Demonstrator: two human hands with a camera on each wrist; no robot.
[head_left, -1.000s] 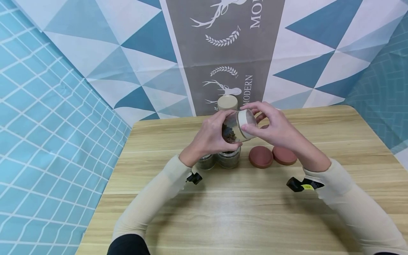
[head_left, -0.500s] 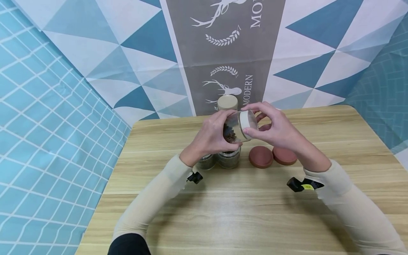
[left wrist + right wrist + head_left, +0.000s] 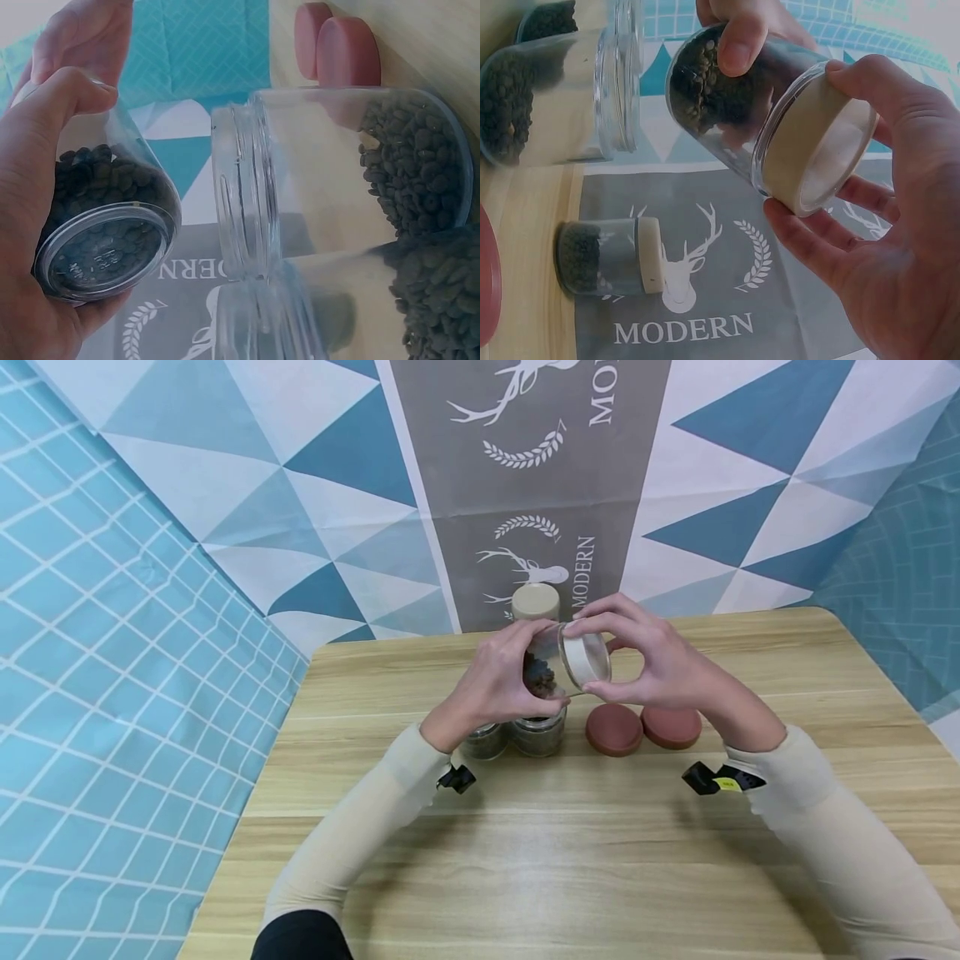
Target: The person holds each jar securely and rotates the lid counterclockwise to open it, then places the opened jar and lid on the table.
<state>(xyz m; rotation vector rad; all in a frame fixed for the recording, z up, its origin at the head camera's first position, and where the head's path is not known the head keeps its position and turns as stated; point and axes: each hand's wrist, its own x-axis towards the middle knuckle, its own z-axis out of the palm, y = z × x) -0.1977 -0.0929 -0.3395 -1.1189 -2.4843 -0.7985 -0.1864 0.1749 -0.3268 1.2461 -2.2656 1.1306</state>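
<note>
A clear glass jar [image 3: 739, 120], part filled with dark pellet-like pieces, is held tilted above the table in the head view. My left hand [image 3: 495, 672] grips its body near the base, fingers on one side and thumb on the other. At the mouth sits a cream lid [image 3: 791, 150]. My right hand [image 3: 656, 660] holds this lid by its rim, thumb and fingertips on opposite edges, palm off its top. Below the hands stand two lidless glass jars [image 3: 322, 165], side by side, with dark pieces in the bottom.
Behind the hands, a similar jar [image 3: 607, 259] wears a cream lid. Two reddish round lids [image 3: 614, 730] lie on the wooden table [image 3: 525, 860], right of the lidless jars. A patterned cloth [image 3: 540, 485] hangs along the table's back edge.
The right hand has shifted its fingers around the cream lid's rim, and its wrist has moved slightly right and up. The left hand and the jar stay almost still.
</note>
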